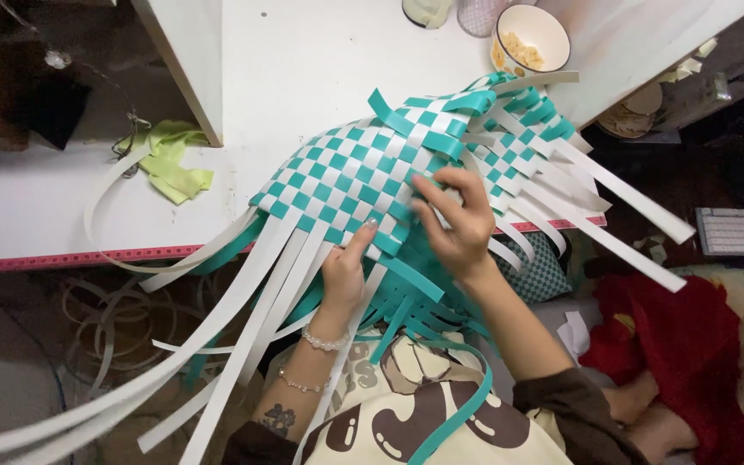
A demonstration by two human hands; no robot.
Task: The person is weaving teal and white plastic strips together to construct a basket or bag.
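Note:
A half-woven basket [363, 168] of teal and white plastic strips lies tilted over the front edge of a white table [303, 60]. Long loose white strips [243, 319] trail from it down to the lower left, and others fan out to the right. My left hand [344, 271] presses its fingertips against the lower edge of the checkered weave. My right hand [456, 220] rests on the weave beside it, fingers curled and pinching a strip. Teal strips [406, 301] hang beneath both hands.
A white bowl [530, 39] with pale food stands at the table's back, next to two cups. A yellow-green cloth [174, 164] lies at the left. Coiled strips lie on the floor at lower left. A red fabric heap [682, 353] sits at right.

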